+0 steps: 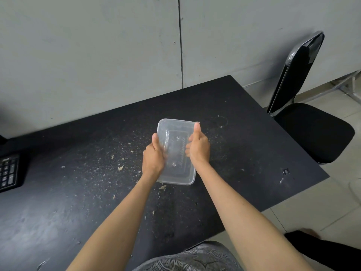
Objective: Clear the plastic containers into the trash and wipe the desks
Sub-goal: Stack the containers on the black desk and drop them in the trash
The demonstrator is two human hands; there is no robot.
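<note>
A keyboard (8,172) sits at the counter's (244,133) left edge, well apart from the work. Crumbs (120,168) and dried smears are scattered over the dark top, thickest left of centre. The left hand (154,156) grips the left long side of the clear tub (176,151), thumb over the rim and fingers curled underneath; the right hand (198,146) holds the right side the same way, thumb up along the rim. The tub is near the counter's middle, towards the back edge; whether it is lifted or resting there cannot be told. It looks empty, apart from some droplets. The walls are thin, so a hard squeeze could buckle them and pop the tub loose, or flick leftover moisture onto the top. Tipping it on the way to the trash could drip on the floor. A chair (312,132) stands off the right edge and could catch a leg on turning away
</note>
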